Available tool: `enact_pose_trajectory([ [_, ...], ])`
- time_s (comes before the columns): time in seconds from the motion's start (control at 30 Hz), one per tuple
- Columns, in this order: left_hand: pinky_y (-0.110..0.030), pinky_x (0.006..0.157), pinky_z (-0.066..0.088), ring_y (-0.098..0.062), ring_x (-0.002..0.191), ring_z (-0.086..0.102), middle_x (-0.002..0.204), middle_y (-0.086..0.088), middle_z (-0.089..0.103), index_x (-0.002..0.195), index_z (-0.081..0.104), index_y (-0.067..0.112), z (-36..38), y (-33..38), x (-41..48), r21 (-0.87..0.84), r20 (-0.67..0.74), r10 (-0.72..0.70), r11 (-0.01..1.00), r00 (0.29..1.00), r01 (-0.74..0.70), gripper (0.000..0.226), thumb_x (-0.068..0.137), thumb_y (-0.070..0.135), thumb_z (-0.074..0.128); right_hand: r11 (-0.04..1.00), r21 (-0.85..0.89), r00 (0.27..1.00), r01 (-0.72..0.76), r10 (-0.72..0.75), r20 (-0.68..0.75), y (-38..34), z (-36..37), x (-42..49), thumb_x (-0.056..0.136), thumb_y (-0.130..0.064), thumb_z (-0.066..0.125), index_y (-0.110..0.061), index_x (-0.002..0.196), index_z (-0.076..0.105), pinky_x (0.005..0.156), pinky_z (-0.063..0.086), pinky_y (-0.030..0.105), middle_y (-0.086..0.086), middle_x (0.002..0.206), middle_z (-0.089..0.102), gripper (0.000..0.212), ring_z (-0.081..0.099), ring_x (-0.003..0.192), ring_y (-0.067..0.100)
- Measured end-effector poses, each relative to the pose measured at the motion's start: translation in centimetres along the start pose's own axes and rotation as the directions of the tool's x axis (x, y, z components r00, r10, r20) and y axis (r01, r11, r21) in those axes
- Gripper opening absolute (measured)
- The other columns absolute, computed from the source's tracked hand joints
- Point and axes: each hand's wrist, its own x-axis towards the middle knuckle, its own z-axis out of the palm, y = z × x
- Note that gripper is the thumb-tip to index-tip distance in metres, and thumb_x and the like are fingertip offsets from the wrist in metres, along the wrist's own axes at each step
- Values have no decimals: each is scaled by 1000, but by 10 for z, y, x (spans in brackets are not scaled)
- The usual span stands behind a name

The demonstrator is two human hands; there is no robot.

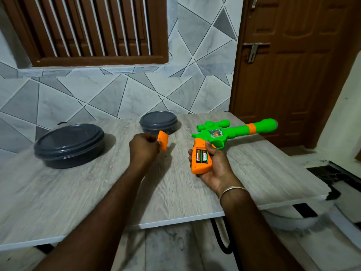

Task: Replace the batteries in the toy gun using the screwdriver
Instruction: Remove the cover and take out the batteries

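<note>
Toy gun (234, 133): green body with an orange handle and an orange ring on the barrel; held just over the table (88, 196), barrel pointing away and to the right, open side of the handle turned up to the camera.
Right hand (214, 167): under and around the handle of the toy gun, palm up; thumb on the upper side near the trigger, fingertips curled over the left edge of the handle, so a firm closed grip on it.
Batteries (201, 156): two, lying side by side inside the open compartment in the handle of the toy gun.
Battery cover (163, 142): orange, curved, separated from the toy gun and to the left of it, raised above the table.
Left hand (144, 147): to the left of the toy gun, fingers curled and pinching the left edge of the battery cover; nothing else seen in it.
Bangle (232, 191): thin, metal, on the wrist below the toy gun handle.
Small grey container (158, 122): with lid on, left of the toy gun and a little farther back, just behind the battery cover.
Large grey container (69, 145): with lid on, well to the left of the toy gun, on the table.
Brown door (293, 65): behind the toy gun, past the barrel end.
Window shutter (88, 30): brown, high up and to the left of the toy gun, in the tiled wall (117, 94).
</note>
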Motion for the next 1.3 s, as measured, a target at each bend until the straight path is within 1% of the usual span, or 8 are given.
enact_pose_trajectory([
  [0.23,-32,76,59,-15,82,69,89,1,74,93,78,21,35,-8,-5,268,19,124,955,992,-125,12,83,24,70,1000,9,999,-15,15,36,-2,-3,6,101,-38,44,-6,142,48,65,51,32,16,89,67,52,63,74,24],
  [0.37,-31,79,53,-20,89,67,100,-3,75,103,79,20,42,-9,-3,445,176,239,846,955,-294,19,95,22,61,999,24,998,-26,25,58,0,-6,10,100,-39,44,-7,143,47,59,55,28,16,88,69,53,65,70,23],
  [0.67,-35,90,54,-22,96,68,108,-5,75,116,76,18,46,-16,-2,497,303,305,757,903,-423,26,98,26,58,999,39,994,-34,30,104,1,-4,6,101,-37,44,-5,141,48,60,56,28,17,87,68,52,64,73,24],
  [0.8,-33,93,53,-17,97,69,106,-3,77,106,79,15,18,-10,3,295,144,268,907,953,-300,19,93,16,67,990,121,988,-75,58,141,0,-2,-1,100,-36,49,-2,125,56,66,61,41,20,86,65,43,69,72,33],
  [0.9,-17,82,51,-17,89,71,98,-2,77,100,80,12,-10,-11,10,216,31,203,955,979,-205,14,90,10,70,989,126,987,-81,62,148,-3,-4,-4,99,-38,50,-3,117,58,61,61,41,19,86,64,41,65,73,31],
  [1.1,-32,83,55,-19,87,66,93,-4,74,93,77,17,-29,-31,11,375,64,14,926,998,-37,12,90,27,73,999,-4,989,-37,37,145,2,-1,-3,99,-40,44,-6,105,62,51,54,29,15,84,65,39,62,60,24],
  [1.2,-32,75,54,-20,82,65,82,-4,71,87,75,14,-27,-36,7,479,114,-21,877,993,-36,26,88,40,74,1000,-14,987,-25,27,156,2,0,-4,97,-37,43,-6,105,62,51,54,28,15,83,65,38,62,58,24],
  [1.3,-34,78,56,-24,88,67,94,-9,73,93,76,11,-23,-36,9,526,146,-29,849,989,-53,26,89,37,73,1000,3,983,-27,26,180,4,-1,-6,98,-34,44,-5,109,61,53,54,29,15,85,65,36,62,62,25],
])
